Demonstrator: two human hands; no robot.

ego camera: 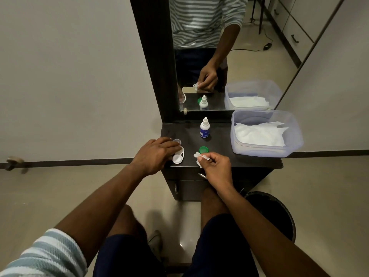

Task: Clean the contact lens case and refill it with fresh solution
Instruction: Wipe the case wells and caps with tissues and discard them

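Note:
The white contact lens case lies open near the left front of the dark table. My left hand rests over it, fingers laid on the case. A clear cap sits just beyond those fingers. A green cap stands mid-table. Just in front of the green cap, my right hand pinches a small crumpled white tissue. The solution bottle, white with a blue label, stands upright at the back, its nozzle uncovered.
A clear plastic tub holding white tissues fills the table's right side. A mirror stands behind the table. A dark bin sits on the floor at the right, below the table's drawers.

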